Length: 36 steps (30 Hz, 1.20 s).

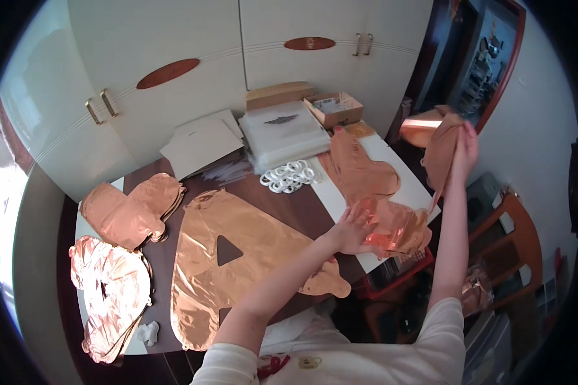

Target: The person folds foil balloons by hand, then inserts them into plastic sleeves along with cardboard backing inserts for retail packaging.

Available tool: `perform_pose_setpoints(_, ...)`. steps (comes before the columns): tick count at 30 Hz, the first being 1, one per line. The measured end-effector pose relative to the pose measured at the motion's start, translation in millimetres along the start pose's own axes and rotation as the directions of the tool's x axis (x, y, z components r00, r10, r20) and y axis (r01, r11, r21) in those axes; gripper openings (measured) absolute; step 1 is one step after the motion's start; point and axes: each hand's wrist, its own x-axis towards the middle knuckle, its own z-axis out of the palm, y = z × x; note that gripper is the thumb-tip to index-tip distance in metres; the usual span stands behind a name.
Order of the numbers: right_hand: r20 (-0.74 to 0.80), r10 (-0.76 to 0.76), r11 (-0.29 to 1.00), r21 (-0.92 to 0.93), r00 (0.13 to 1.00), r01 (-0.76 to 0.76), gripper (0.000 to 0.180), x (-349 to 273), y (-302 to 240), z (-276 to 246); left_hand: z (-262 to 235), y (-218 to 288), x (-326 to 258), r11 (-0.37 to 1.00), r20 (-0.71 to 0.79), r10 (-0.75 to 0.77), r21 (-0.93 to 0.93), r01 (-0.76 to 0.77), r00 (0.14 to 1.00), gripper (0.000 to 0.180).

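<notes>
My left hand (pixel 353 232) lies with fingers stretched over a shiny stack of flat rose-gold foil balloons (pixel 366 170) at the table's right side. Up and to the right, my right hand (pixel 467 151) is closed on another foil balloon (pixel 440 149), which hangs bent and lifted off the table edge. Under my left forearm a large foil balloon shaped like the letter A (pixel 202 282) lies flat. At the far left are two more piles, one of plain-coloured foil balloons (pixel 125 215) and one of very glossy foil balloons (pixel 131 276).
Toward the back are a clear plastic bag stack (pixel 282 138), white cards (pixel 202 144), a small open carton (pixel 334 109) and a heap of white rings (pixel 289 176). Cabinets (pixel 173 38) stand behind. A wooden chair (pixel 514 237) is at the right. White crumpled tissue (pixel 148 333) lies front left.
</notes>
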Motion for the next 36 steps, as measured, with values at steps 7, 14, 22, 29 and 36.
perform_pose_setpoints(7, 0.086, -0.221, 0.967, 0.151, 0.972, 0.206, 0.032, -17.8, -121.1, 69.2, -10.4, -8.1, -16.1, 0.947, -0.056, 0.023, -0.318, -0.040, 0.998, 0.050)
perform_pose_setpoints(14, 0.576, -0.740, 0.628, 0.406, 0.347, 0.664, 0.032, -197.6, -159.8, 119.5, -106.7, -50.2, -179.1, 0.166, -0.276, -0.841, -0.951, -0.262, 0.465, 0.030)
perform_pose_setpoints(22, 0.745, -0.667, 0.661, 0.589, 0.005, 0.466, 0.035, -321.5, -145.3, 132.6, -104.4, -45.2, -296.9, -0.174, 0.121, -0.913, -0.979, -0.103, 0.388, 0.047)
perform_pose_setpoints(29, 0.708, -0.701, 0.624, 0.555, 0.082, 0.551, 0.032, -323.6, -159.2, 136.6, -101.5, -49.5, -302.9, -0.376, 0.257, -0.860, -0.903, -0.207, 0.442, 0.038)
perform_pose_setpoints(36, 0.876, -0.481, 0.799, 0.431, 0.016, 0.420, 0.049, -334.9, -136.3, 134.2, -79.2, -73.5, -292.6, -0.001, -0.011, -0.958, -0.999, -0.042, 0.288, 0.059)
